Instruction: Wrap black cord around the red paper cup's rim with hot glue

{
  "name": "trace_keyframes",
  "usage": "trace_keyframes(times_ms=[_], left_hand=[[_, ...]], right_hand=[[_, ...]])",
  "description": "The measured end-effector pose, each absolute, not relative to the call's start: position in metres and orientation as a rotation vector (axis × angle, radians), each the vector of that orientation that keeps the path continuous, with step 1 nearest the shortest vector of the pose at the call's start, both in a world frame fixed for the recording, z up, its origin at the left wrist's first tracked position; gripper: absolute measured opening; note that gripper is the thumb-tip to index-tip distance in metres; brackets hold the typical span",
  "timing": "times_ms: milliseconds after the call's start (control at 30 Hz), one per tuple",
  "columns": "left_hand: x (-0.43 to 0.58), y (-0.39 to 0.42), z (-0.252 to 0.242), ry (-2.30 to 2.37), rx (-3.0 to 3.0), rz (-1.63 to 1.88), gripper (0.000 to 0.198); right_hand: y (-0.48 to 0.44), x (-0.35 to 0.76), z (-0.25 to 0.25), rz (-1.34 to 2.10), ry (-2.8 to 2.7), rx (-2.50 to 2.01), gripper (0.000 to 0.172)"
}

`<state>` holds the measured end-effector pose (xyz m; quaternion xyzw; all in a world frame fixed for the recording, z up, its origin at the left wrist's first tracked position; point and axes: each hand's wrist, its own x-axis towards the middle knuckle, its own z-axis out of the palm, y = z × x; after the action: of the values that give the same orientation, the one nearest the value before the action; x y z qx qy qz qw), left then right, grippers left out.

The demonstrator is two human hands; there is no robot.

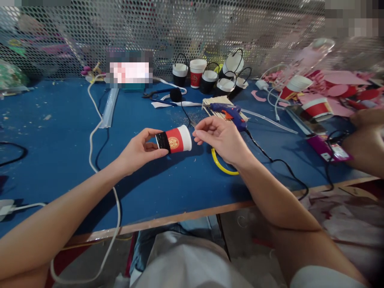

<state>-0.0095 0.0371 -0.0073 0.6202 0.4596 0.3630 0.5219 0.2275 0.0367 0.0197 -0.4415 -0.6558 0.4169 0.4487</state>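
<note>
My left hand (141, 146) grips a red and white paper cup (183, 138), tipped on its side with its rim facing right. Black yarn (163, 141) is wound in a band around the cup's base end; a gold emblem shows on the red part. To the right of the rim, my right hand (220, 138) is closed in a pinch. A strand from the black yarn ball (175, 95) runs down to its fingertips. Behind that hand lies a blue glue gun (229, 112), and a yellow ring (223, 166) sits partly under the wrist.
Several cups wrapped in black with loop handles (209, 82) stand at the back by the perforated metal screen (192, 32). Pink paper scraps (339, 84) and a person's arm (364, 140) are at right. A white cable (91, 148) crosses the blue table (60, 132) at left.
</note>
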Motion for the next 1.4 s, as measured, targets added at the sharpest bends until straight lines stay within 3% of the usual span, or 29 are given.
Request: trace_keyframes(times_ms=[233,400,467,633,800,967,1033,1133,1267,1400], left_hand=[[-0.014,0.041,-0.009,1.163,1.458,0.945,0.056],[-0.015,0.042,-0.009,1.171,1.459,0.949,0.056],[-0.014,0.042,-0.009,1.179,1.455,0.955,0.057],[-0.016,0.043,-0.011,1.162,1.458,0.986,0.056],[-0.016,0.043,-0.012,1.159,1.478,0.973,0.058],[-0.015,0.042,-0.012,1.152,1.511,0.975,0.058],[-0.015,0.042,-0.012,1.154,1.507,0.985,0.058],[-0.014,0.042,-0.011,1.161,1.505,0.978,0.059],[-0.012,0.037,-0.011,1.116,1.593,0.971,0.058],[-0.010,0.031,-0.012,0.987,1.913,0.994,0.055]], right_hand=[[0.029,0.226,0.022,1.132,-1.661,-1.204,0.023],[0.023,0.222,0.027,1.062,-1.841,-1.324,0.049],[0.024,0.222,0.026,1.153,-1.945,-1.383,0.044],[0.025,0.225,0.025,1.224,-2.303,-1.303,0.004],[0.021,0.225,0.028,1.334,-2.161,-1.358,0.023],[0.023,0.232,0.028,1.088,-2.314,-1.322,0.019],[0.023,0.233,0.028,1.165,-2.366,-1.331,0.018],[0.022,0.232,0.029,1.232,-2.222,-1.417,0.020],[0.025,0.229,0.024,0.962,-1.967,-1.388,0.021],[0.028,0.225,0.018,1.073,-1.833,-1.296,0.030]])
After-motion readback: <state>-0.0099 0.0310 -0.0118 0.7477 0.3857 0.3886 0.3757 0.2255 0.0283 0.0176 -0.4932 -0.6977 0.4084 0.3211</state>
